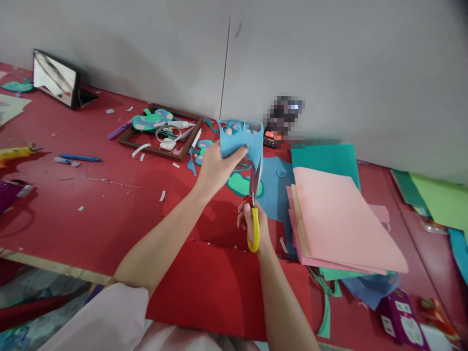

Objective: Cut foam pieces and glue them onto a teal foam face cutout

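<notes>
My left hand holds up a blue sheet with a jagged upper edge, its thumb pressed on the front. Yellow-handled scissors are gripped in my right hand, blades pointing up at the sheet's lower right side. How far the blades are apart is hard to tell. Beneath the hands lie a green cut-out with a blue rim and a larger blue sheet.
A brown frame tray with tape and cut-outs is at the back left. Stacked pink sheets lie to the right. A propped tablet, a blue pen and a purple box are farther out.
</notes>
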A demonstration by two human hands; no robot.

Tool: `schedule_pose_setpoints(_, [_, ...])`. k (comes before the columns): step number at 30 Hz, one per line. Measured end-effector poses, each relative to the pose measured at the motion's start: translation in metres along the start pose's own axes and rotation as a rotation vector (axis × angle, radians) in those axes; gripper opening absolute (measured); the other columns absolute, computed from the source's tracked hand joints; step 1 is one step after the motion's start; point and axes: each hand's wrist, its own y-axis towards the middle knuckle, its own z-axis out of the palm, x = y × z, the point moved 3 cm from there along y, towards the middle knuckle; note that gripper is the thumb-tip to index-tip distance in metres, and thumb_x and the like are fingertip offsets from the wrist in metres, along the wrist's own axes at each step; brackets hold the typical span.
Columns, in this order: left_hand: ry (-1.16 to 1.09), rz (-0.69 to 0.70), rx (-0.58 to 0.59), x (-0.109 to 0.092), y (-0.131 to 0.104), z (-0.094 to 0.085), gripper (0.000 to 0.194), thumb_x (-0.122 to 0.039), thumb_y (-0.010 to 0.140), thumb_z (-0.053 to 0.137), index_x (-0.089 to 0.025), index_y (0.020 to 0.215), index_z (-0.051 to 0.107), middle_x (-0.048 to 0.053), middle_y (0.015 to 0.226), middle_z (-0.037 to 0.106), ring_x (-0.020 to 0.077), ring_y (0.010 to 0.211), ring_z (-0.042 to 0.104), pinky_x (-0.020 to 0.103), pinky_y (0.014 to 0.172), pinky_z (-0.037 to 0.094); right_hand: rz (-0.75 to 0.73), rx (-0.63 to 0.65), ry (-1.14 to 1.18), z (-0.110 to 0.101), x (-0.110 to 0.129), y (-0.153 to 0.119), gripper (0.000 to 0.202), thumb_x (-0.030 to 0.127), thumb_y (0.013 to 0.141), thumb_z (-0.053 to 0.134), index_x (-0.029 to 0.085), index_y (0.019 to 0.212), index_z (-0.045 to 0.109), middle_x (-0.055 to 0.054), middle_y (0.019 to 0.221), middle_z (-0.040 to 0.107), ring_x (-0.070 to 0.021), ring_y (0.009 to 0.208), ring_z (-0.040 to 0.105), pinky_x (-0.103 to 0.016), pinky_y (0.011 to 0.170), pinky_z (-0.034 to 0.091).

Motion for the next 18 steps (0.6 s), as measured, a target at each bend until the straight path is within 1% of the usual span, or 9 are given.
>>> schedule_pose_setpoints(8, [-0.028, -0.067, 0.033, 0.0058, 0.0040, -0.0029, 0.022, -0.038, 0.076, 0.064, -0.017, 0.082, 0.060, 0.003, 0.072, 0.069, 0.0161, 0.065, 0.068, 0.026, 0.061, 0.059, 0.026, -0.010, -0.009, 0.0011, 0.0021, -0.0004, 0.037, 0.056, 0.084, 0.049, 0.021, 0.074, 0.042, 0.008, 0.048, 0.043, -0.0080, 0.041, 0.042, -0.021, 0.043, 0.032])
schedule_pose_setpoints(14, [0.029, -0.039, 0.014, 0.0040, 0.0046, -0.0043, 0.019, -0.036, 0.078, 0.062, -0.018, 0.082, 0.060, 0.002, 0.072, 0.069, 0.0157, 0.066, 0.068, 0.026, 0.063, 0.059, 0.033, -0.009, -0.039, -0.0001, 0.0004, -0.0011, 0.038, 0.057, 0.083, 0.050, 0.021, 0.073, 0.042, 0.008, 0.046, 0.043, -0.0080, 0.039, 0.042, -0.021, 0.042, 0.031])
schedule_pose_setpoints(18, [0.041, -0.043, 0.021, 0.0034, 0.0050, -0.0055, 0.020, -0.036, 0.078, 0.062, -0.017, 0.083, 0.060, 0.003, 0.072, 0.069, 0.0160, 0.067, 0.069, 0.027, 0.063, 0.059, 0.045, -0.013, -0.050, 0.0007, 0.0033, -0.0019, 0.039, 0.057, 0.081, 0.053, 0.021, 0.072, 0.042, 0.008, 0.043, 0.043, -0.0081, 0.038, 0.043, -0.020, 0.041, 0.030])
